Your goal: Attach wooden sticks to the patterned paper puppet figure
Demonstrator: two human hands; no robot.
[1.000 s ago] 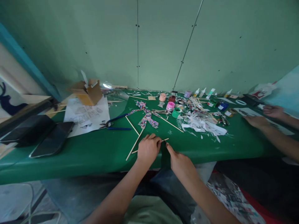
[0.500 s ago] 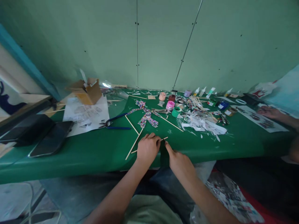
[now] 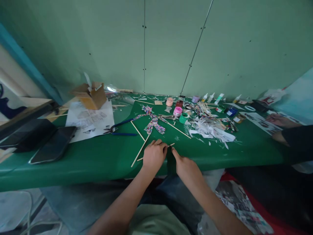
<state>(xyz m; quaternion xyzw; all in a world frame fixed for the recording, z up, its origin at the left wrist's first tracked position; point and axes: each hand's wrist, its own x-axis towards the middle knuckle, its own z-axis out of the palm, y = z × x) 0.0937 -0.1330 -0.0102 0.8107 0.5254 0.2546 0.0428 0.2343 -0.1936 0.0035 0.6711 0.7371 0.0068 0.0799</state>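
Note:
My left hand [image 3: 154,153] is closed on a thin wooden stick [image 3: 172,144], pressing it to the table; its tip sticks out to the right and its other end shows at the left of the hand. My right hand [image 3: 187,166] is closed on a dark knife-like tool [image 3: 170,148], its index finger stretched along it against the stick. Most of that tool is hidden. Beyond my hands lies a figure of patterned paper [image 3: 154,122], with a stick leg [image 3: 140,151] and another stick [image 3: 138,130] beside it.
Blue-handled pliers [image 3: 124,134] lie left, near a printed sheet [image 3: 73,124], a cardboard box [image 3: 94,98] and a phone [image 3: 53,147]. Paint jars [image 3: 177,111], paper scraps [image 3: 210,127] and glue bottles [image 3: 211,97] stand at the right. A co-worker's hand [image 3: 278,119] rests over a sheet at far right.
My hands have barely moved on the stick and tool. The view has shifted slightly. At far right, the co-worker's dark sleeve and other hand have come over the table.

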